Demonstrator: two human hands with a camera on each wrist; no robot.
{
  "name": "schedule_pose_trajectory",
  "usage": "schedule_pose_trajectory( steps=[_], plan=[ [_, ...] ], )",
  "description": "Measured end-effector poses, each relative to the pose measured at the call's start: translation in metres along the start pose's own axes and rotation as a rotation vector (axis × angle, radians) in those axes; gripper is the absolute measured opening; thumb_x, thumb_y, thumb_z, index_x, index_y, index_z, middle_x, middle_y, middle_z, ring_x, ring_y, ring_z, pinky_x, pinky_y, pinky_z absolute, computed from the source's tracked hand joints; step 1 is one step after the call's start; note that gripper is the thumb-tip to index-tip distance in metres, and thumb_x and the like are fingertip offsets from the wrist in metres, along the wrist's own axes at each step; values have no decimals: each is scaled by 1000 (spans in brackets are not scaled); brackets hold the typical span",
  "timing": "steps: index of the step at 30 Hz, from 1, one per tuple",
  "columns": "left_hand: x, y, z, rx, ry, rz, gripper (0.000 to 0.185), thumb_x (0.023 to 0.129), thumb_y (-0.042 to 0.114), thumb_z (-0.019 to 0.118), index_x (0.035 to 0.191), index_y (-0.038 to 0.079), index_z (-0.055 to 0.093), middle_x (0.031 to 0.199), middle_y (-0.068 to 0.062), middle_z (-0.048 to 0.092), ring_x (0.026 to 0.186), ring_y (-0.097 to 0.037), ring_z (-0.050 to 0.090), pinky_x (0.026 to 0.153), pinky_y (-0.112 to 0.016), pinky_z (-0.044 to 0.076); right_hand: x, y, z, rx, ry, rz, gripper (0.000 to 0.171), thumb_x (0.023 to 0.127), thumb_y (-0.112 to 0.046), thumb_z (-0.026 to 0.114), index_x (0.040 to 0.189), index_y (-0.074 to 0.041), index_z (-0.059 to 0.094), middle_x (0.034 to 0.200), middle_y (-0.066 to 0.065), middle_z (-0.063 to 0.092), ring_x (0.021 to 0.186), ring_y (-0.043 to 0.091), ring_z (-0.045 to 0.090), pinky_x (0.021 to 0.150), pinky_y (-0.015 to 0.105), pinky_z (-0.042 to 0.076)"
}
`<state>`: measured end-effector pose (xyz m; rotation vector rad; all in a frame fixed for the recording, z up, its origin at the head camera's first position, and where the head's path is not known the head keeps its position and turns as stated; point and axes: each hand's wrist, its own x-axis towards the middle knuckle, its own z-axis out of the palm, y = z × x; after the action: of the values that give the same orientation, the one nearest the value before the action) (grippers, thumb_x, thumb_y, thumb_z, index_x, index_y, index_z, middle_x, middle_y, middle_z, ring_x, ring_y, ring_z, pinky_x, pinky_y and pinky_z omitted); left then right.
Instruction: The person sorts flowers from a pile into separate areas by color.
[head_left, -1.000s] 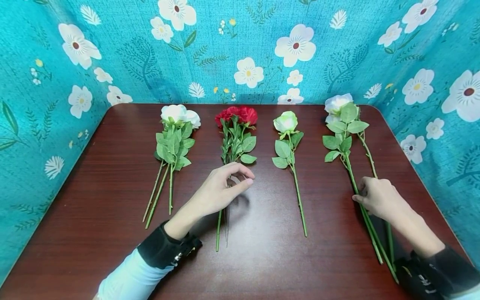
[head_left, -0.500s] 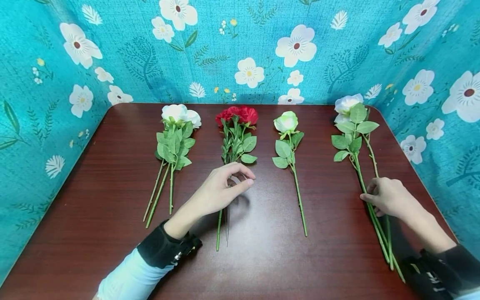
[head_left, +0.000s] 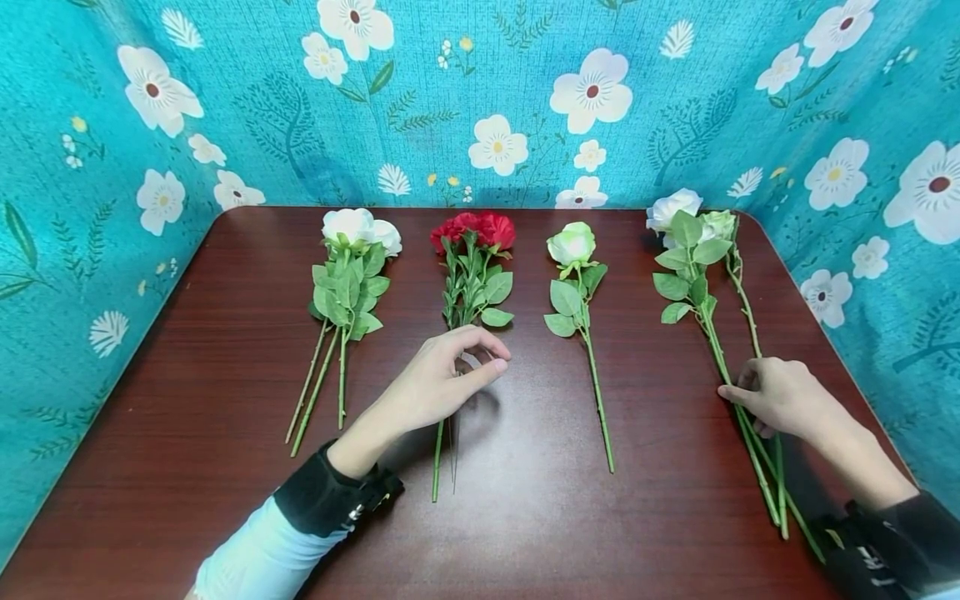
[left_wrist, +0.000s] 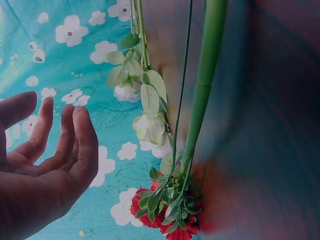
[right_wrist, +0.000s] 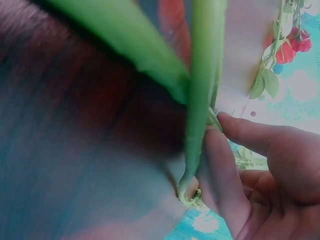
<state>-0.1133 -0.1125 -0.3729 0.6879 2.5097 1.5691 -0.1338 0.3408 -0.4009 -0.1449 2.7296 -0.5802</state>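
At the table's right side my right hand (head_left: 780,396) pinches rose stems between thumb and fingers. The bluish-white rose (head_left: 673,208) and a pale green rose (head_left: 717,225) lie at the top of these stems. Close up in the right wrist view, thick green stems (right_wrist: 202,75) pass by the fingertips. My left hand (head_left: 450,371) hovers over the stems of the red flowers (head_left: 474,231), its fingers loosely curved around nothing. In the left wrist view, that hand (left_wrist: 55,160) is apart from the red flowers (left_wrist: 175,215) and their stem (left_wrist: 202,80).
White roses (head_left: 352,229) with leafy stems lie on the left of the dark wooden table (head_left: 187,375). A single white-green rose (head_left: 572,246) lies right of the middle. A blue floral cloth (head_left: 450,92) hangs behind and along the sides.
My right hand shifted right with the stems, then stayed nearly in place while the bluish-white bloom swung left. The pale green bloom beside it came into view. My left hand has kept still.
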Motion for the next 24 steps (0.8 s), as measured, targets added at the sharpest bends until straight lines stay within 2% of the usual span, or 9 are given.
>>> schedule_pose_trajectory(
  steps=[11,17,24],
  plan=[
    [-1,1,-1,-6,-12,3,10,100,15,69,109,16,72,103,7,68,93,-11,64,79,-34,56,0,3,-4,-20,-51,28,28,100,-17,66,79,-2,55,59,6,54,48,19,65,51,35,55],
    [-1,1,-1,-7,-15,18,10,99,16,69,109,14,72,103,6,68,93,-12,64,78,-35,56,-1,6,-5,-50,-32,17,31,100,-22,67,78,-3,57,56,5,56,47,18,64,54,37,54],
    [-1,0,-1,2,-17,5,9,100,16,69,108,16,72,102,8,68,93,-11,64,79,-34,56,-3,5,-4,-53,-14,6,36,101,-29,64,72,-8,59,52,1,57,46,17,62,54,37,51]
  ],
)
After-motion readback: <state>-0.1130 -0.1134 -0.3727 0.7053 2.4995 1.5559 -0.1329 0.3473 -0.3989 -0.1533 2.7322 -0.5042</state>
